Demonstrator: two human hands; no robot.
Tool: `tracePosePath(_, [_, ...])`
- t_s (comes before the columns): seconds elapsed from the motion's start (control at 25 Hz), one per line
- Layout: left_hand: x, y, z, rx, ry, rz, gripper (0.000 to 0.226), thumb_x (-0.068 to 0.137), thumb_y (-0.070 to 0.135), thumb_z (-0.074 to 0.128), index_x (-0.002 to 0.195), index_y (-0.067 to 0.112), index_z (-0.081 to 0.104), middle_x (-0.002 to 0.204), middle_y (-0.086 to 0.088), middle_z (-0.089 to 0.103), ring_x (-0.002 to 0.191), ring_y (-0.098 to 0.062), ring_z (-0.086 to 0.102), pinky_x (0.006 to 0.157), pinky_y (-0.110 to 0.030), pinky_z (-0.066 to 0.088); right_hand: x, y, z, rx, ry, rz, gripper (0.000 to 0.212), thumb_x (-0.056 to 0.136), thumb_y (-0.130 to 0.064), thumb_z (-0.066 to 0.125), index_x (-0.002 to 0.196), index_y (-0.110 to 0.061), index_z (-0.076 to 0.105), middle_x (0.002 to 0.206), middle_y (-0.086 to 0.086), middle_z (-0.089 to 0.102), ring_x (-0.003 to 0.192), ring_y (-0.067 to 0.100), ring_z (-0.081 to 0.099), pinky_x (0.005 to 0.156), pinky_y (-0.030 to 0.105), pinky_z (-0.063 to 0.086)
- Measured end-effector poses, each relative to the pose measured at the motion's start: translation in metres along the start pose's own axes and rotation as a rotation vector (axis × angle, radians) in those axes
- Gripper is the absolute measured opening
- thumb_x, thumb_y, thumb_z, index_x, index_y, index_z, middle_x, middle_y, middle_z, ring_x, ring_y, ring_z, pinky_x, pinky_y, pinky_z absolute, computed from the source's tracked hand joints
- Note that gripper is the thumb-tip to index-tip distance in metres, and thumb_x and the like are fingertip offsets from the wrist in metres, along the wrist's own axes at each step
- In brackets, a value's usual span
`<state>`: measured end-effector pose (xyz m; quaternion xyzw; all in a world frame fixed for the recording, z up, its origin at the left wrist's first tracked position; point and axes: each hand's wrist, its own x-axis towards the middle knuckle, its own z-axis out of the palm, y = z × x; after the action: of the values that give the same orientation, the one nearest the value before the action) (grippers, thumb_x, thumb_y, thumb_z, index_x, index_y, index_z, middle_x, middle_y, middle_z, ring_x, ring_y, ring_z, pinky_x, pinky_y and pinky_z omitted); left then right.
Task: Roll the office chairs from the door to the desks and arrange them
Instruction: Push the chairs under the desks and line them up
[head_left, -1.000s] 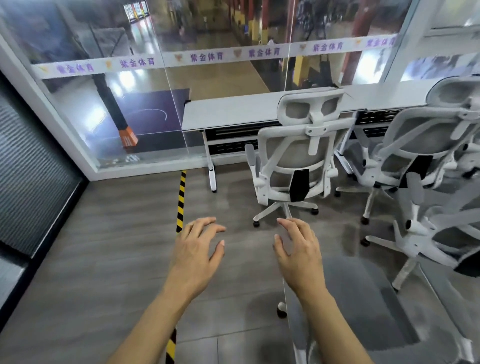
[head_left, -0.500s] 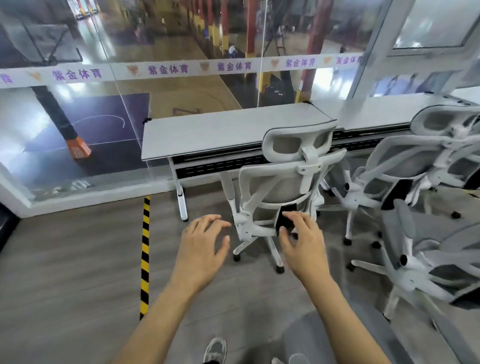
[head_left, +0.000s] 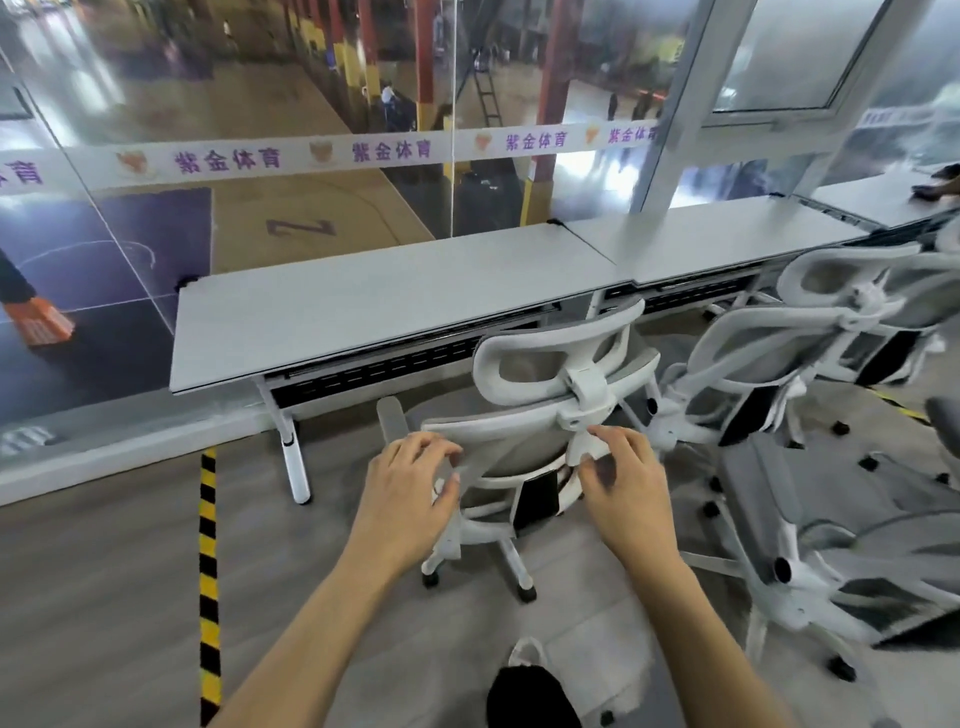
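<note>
A glass wall (head_left: 311, 78) with a white banner strip of purple characters (head_left: 311, 156) runs across the far side, looking down on a sports court. Against it stands a row of long pale grey desks (head_left: 363, 306), their length following the glass, on a grey wood-look floor (head_left: 104, 571) crossed by a strip of yellow-and-black hazard tape (head_left: 209, 571).

A white-framed office chair with grey mesh back and headrest (head_left: 545, 405) stands upright at the right end of the nearest desk, seat facing the desk, back turned to the person. More white chairs (head_left: 810, 332) crowd together to its right.

The left hand (head_left: 410, 493) and right hand (head_left: 623, 483) hover at the chair's back, fingers loosely spread and curled, closed on nothing; whether they touch the frame cannot be told.
</note>
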<state>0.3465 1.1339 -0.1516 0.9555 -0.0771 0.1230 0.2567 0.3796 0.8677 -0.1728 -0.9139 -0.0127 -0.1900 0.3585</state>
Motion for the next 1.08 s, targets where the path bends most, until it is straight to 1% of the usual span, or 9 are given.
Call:
tracePosePath(0.2, [0.069,-0.002,0.051,-0.001,0.049,-0.064,0.029,0.097,0.039,0.050,0.125,0.032,0.053,0.127,0.014,0.051,0.123,-0.012,0.045,0.105,-0.031,0.035,0.099,0.071,0.018,-0.009,-0.049,0.009,0.038,0.091,-0.040,0.053,0.129,-0.035,0.055,0.127,-0.009,0.053,0.110,0.020,0.059,0.095,0.050,0.050])
tracePosePath(0.32, [0.114,0.007,0.101,0.031,0.056,-0.166,0.037,0.097,0.051,0.045,0.128,0.032,0.050,0.128,0.011,0.051,0.121,-0.015,0.045,0.105,-0.033,0.036,0.170,0.129,0.029,-0.059,-0.072,0.020,0.038,0.095,-0.030,0.059,0.132,-0.025,0.057,0.129,0.000,0.055,0.119,0.027,0.053,0.102,0.051,0.045])
tracePosePath(0.4, [0.127,0.011,0.128,0.080,0.032,-0.261,0.045,0.094,0.061,0.040,0.126,0.032,0.052,0.125,0.010,0.053,0.117,-0.017,0.046,0.104,-0.035,0.037,0.203,0.164,0.034,-0.110,-0.103,0.050,0.037,0.094,-0.025,0.061,0.131,-0.018,0.059,0.129,0.008,0.058,0.119,0.034,0.052,0.101,0.049,0.042])
tracePosePath(0.44, [0.127,0.012,0.140,0.098,0.028,-0.293,0.048,0.092,0.064,0.039,0.122,0.031,0.054,0.121,0.009,0.055,0.114,-0.018,0.048,0.104,-0.036,0.039,0.212,0.180,0.036,-0.137,-0.123,0.048,0.036,0.095,-0.026,0.060,0.129,-0.016,0.060,0.129,0.010,0.058,0.119,0.035,0.052,0.101,0.049,0.041])
tracePosePath(0.52, [0.125,0.014,0.158,0.138,0.069,-0.319,0.048,0.090,0.066,0.043,0.114,0.028,0.058,0.113,0.007,0.057,0.111,-0.020,0.050,0.102,-0.038,0.042,0.223,0.201,0.038,-0.151,-0.155,-0.061,0.038,0.094,-0.037,0.052,0.124,-0.016,0.062,0.130,0.008,0.056,0.124,0.033,0.049,0.104,0.049,0.039])
tracePosePath(0.6, [0.127,0.017,0.165,0.154,0.121,-0.338,0.047,0.092,0.067,0.045,0.113,0.028,0.060,0.111,0.007,0.057,0.112,-0.020,0.050,0.104,-0.040,0.042,0.230,0.209,0.042,-0.090,-0.171,-0.110,0.042,0.094,-0.043,0.044,0.119,-0.015,0.063,0.131,0.006,0.054,0.130,0.030,0.044,0.110,0.050,0.036])
tracePosePath(0.76, [0.129,0.019,0.168,0.172,0.160,-0.366,0.049,0.090,0.071,0.048,0.110,0.029,0.061,0.108,0.007,0.056,0.110,-0.018,0.050,0.104,-0.041,0.042,0.226,0.205,0.051,-0.038,-0.163,-0.122,0.040,0.096,-0.042,0.039,0.113,-0.014,0.063,0.130,0.006,0.051,0.138,0.031,0.035,0.117,0.051,0.027])
tracePosePath(0.96, [0.117,0.002,0.156,0.153,0.159,-0.406,0.051,0.087,0.075,0.047,0.108,0.030,0.060,0.109,0.010,0.056,0.112,-0.014,0.049,0.099,-0.035,0.046,0.212,0.191,0.064,-0.014,-0.170,-0.134,0.041,0.096,-0.043,0.039,0.110,-0.014,0.063,0.128,0.011,0.054,0.143,0.034,0.029,0.120,0.046,0.021])
tracePosePath(1.08, [0.106,-0.015,0.142,0.190,0.159,-0.401,0.050,0.089,0.073,0.049,0.111,0.030,0.060,0.113,0.011,0.057,0.116,-0.014,0.048,0.104,-0.037,0.044,0.197,0.175,0.076,0.006,-0.201,-0.137,0.045,0.097,-0.048,0.039,0.112,-0.014,0.063,0.131,0.010,0.053,0.144,0.032,0.026,0.119,0.046,0.021])
